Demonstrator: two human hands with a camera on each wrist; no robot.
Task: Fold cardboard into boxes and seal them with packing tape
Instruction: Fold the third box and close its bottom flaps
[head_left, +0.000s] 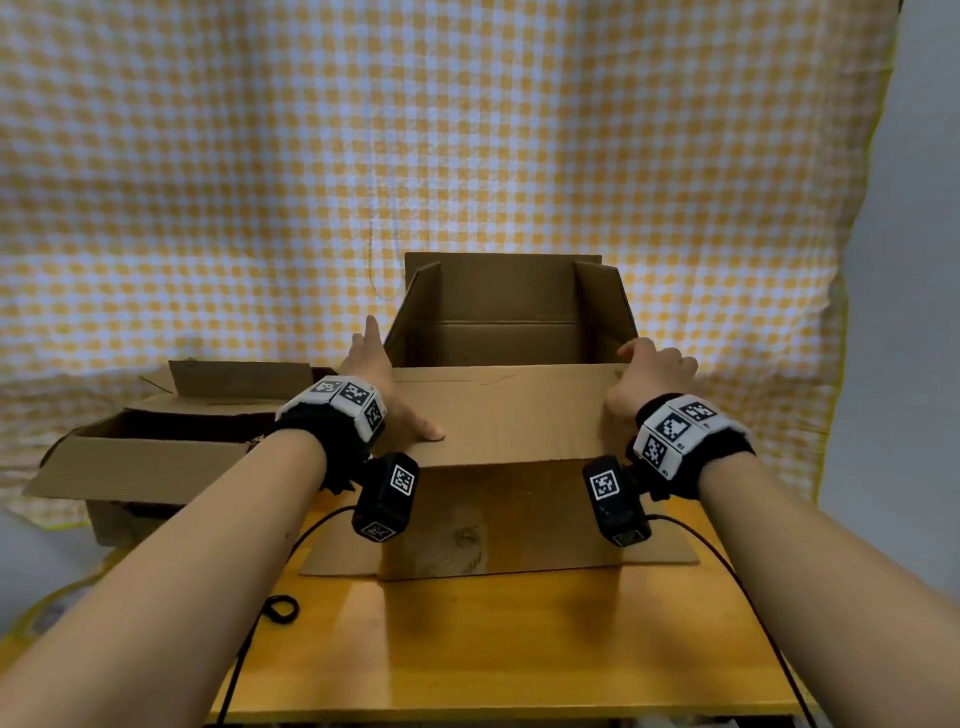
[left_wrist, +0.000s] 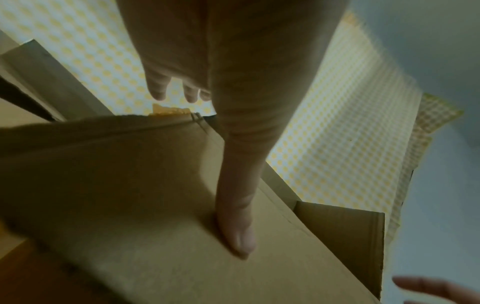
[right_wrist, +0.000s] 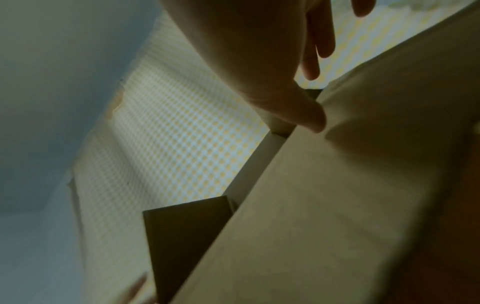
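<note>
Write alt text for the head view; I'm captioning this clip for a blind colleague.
Two bare hands, the left hand and the right hand, rest on the near flap of an open cardboard box on a wooden table. Another open box sits to the left, before a yellow checked cloth.

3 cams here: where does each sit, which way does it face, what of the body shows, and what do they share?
Head: on the head, facing forward and down at the open box on the wooden table; both forearms, left hand and right hand show.
Left wrist: on the left wrist, looking along the hand; thumb flat on the near flap.
Right wrist: on the right wrist, looking along the hand at the flap's edge.
Shared: all three see the flap and the checkered cloth.
</note>
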